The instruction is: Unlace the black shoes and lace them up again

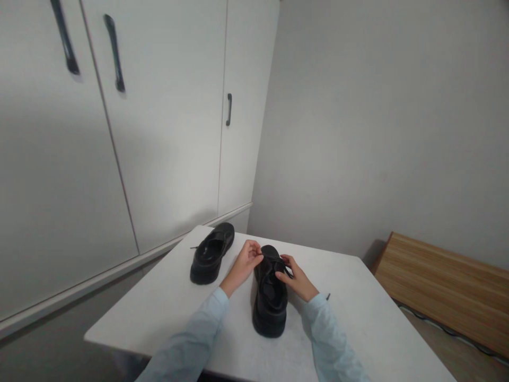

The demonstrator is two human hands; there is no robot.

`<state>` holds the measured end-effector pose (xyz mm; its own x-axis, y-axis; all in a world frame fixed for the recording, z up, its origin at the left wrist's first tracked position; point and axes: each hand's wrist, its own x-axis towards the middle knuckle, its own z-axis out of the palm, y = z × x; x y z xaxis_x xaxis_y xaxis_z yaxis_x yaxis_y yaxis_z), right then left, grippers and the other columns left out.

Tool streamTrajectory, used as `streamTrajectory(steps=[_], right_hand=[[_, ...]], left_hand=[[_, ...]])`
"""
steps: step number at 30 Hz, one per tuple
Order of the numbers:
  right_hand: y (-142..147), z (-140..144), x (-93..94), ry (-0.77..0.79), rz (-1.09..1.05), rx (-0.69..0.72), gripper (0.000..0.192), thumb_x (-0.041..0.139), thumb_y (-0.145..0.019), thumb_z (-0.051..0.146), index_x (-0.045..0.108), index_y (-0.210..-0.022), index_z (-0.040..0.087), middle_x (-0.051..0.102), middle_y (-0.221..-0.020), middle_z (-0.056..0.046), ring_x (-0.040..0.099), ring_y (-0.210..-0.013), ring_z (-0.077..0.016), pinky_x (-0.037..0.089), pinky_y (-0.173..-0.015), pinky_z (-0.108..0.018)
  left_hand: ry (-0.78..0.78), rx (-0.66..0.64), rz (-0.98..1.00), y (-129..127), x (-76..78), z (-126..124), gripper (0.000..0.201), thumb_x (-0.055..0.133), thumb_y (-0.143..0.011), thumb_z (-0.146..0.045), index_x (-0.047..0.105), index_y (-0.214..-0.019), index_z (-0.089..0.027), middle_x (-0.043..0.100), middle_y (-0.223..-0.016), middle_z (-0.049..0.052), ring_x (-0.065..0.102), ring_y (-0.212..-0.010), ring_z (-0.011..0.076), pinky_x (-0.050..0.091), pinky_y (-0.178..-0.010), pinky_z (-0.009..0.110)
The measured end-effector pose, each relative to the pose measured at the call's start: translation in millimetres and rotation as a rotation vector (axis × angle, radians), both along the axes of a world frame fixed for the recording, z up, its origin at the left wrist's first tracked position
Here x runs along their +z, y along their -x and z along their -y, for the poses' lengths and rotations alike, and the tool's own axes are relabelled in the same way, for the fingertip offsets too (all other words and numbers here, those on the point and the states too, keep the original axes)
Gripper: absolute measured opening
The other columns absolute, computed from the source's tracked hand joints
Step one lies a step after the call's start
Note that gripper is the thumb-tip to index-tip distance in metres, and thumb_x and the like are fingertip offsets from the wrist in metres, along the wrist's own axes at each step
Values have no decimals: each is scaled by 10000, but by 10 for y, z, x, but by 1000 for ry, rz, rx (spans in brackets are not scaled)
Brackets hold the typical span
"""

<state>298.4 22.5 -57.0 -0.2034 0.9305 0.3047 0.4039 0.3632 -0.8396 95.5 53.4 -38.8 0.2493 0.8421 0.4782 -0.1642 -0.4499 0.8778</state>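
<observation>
A black lace-up shoe [270, 318] stands on the white table in front of me, its toe pointing away and its heel toward me. My left hand [245, 263] is at the left of the shoe's front, thumb and forefinger pinched on a black shoelace [274, 259]. On the right side, my right hand [297, 279] has its fingers curled around the lace near the shoe's opening, thumb over the inner edge. A second black shoe [212, 253] rests farther left, apart from both hands, with a bit of lace sticking out at its left.
The white table [159, 323] reaches a white cabinet [170, 116] with dark handles at the left and back. A grey wall [377, 122] rises behind. At the right, beyond the table edge, is a wooden-topped piece of furniture [441, 292] with a dark cable below it.
</observation>
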Motion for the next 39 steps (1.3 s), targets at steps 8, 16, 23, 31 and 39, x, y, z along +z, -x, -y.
streamTrajectory(steps=[8, 16, 23, 31, 39], right_hand=[[-8, -3, -11, 13, -2, -4, 519, 639, -730, 407, 433, -1165, 214, 531, -1222, -103, 493, -1154, -241, 356, -1005, -425], [-2, 17, 4, 20, -25, -17, 525, 647, -719, 416, 449, -1165, 224, 541, -1220, -94, 497, -1153, -242, 351, -1009, -433], [-19, 11, -15, 43, -20, -37, 534, 647, -708, 441, 463, -1168, 240, 529, -1243, -92, 494, -1154, -261, 355, -990, -455], [4, 34, 35, 81, -15, -41, 562, 643, -697, 457, 455, -1176, 232, 511, -1259, -113, 496, -1148, -271, 353, -985, -468], [5, 51, 42, 54, 1, -14, 591, 614, -745, 414, 418, -1281, 262, 484, -1303, -88, 455, -1192, -254, 331, -1013, -460]], left_hand=[[-80, 142, -226, 141, 2, -38, 207, 610, -710, -189, 556, -909, -189, 544, -838, -1, 514, -676, 98, 430, -588, 193], [-228, 260, -580, 258, -100, -86, 82, 662, -708, -249, 703, -776, -228, 671, -724, 37, 592, -746, 212, 435, -720, 302], [-56, 229, -313, 324, 3, -93, 230, 591, -753, -395, 642, -761, -171, 660, -789, 53, 598, -791, 198, 460, -723, 291], [217, 26, 263, 328, 158, 8, 262, 492, -820, -446, 422, -827, -193, 619, -758, 20, 636, -760, 164, 513, -714, 316], [69, 171, 172, 367, 176, 31, 235, 546, -801, -398, 530, -802, -163, 468, -579, -46, 436, -492, 68, 377, -496, 186]])
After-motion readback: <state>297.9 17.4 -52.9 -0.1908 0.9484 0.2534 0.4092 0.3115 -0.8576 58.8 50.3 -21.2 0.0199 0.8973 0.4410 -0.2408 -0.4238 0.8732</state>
